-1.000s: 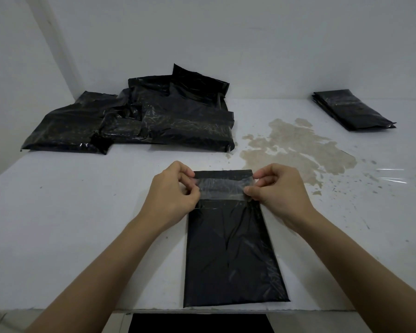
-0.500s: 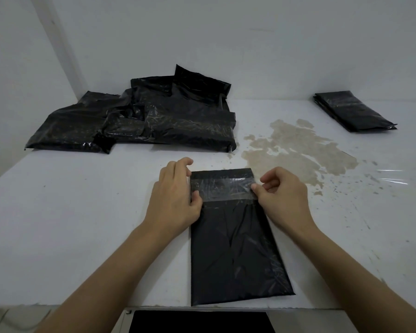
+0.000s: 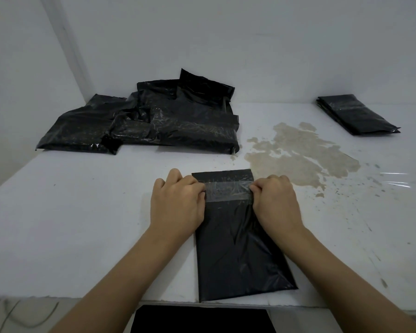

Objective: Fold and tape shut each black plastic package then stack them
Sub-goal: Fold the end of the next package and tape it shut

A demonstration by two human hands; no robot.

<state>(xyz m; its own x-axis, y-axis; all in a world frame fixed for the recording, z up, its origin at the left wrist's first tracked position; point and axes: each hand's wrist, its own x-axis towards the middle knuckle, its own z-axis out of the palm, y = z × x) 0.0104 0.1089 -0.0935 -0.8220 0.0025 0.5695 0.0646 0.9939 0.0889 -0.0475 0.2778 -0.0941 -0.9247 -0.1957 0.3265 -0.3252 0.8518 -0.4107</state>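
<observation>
prob. packing rm | stained white table point(image 3: 82, 224) | black pkg pile point(image 3: 154, 121)

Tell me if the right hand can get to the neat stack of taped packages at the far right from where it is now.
Probably yes. The right hand is busy at the tape on the front package, but only bare, stained table lies between it and the stack; it looks a long stretch.

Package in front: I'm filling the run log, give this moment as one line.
step: taping | package: flat on table | tape strip: across fold | left hand, right hand: gripping strip ends
</observation>
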